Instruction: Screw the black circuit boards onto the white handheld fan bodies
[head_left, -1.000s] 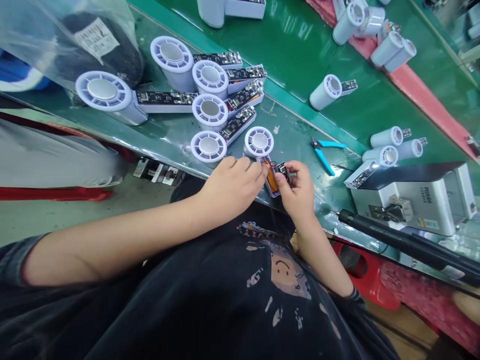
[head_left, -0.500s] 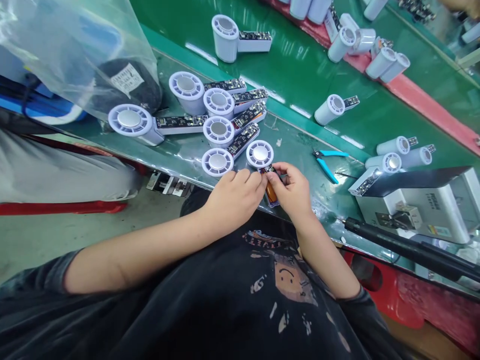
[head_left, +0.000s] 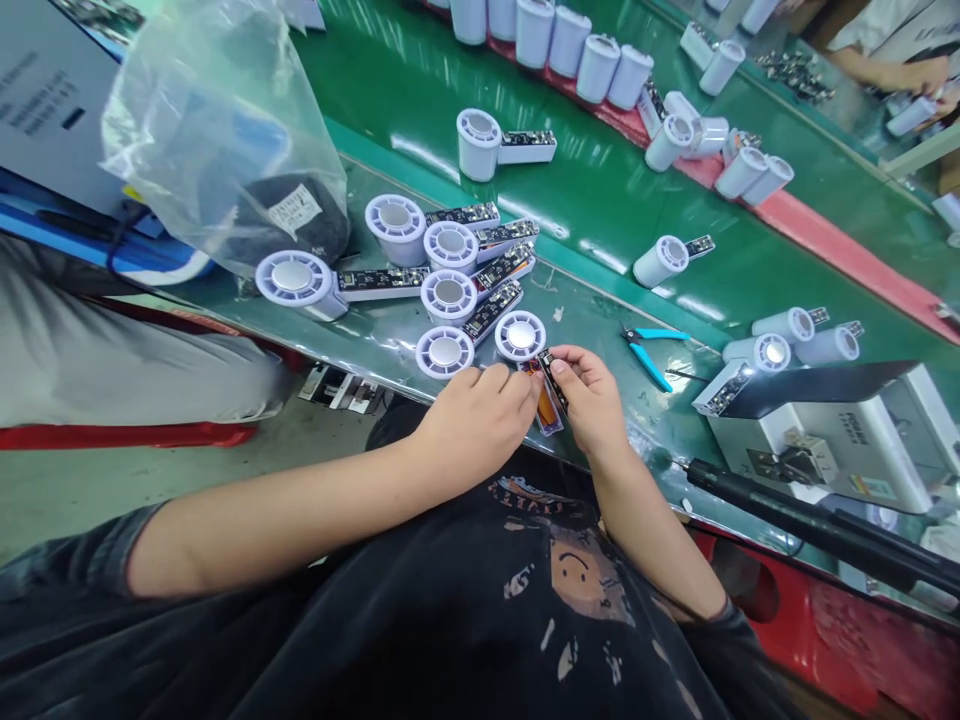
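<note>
Right hand pinched small circuit board; left hand steadied fan unit. Board looked light, stiff, fragile; best held by edges, clear of components

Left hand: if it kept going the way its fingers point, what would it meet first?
The left hand points right, toward the orange battery of the fan unit, which its fingertips seem to touch already; just past that is the right hand.
</note>
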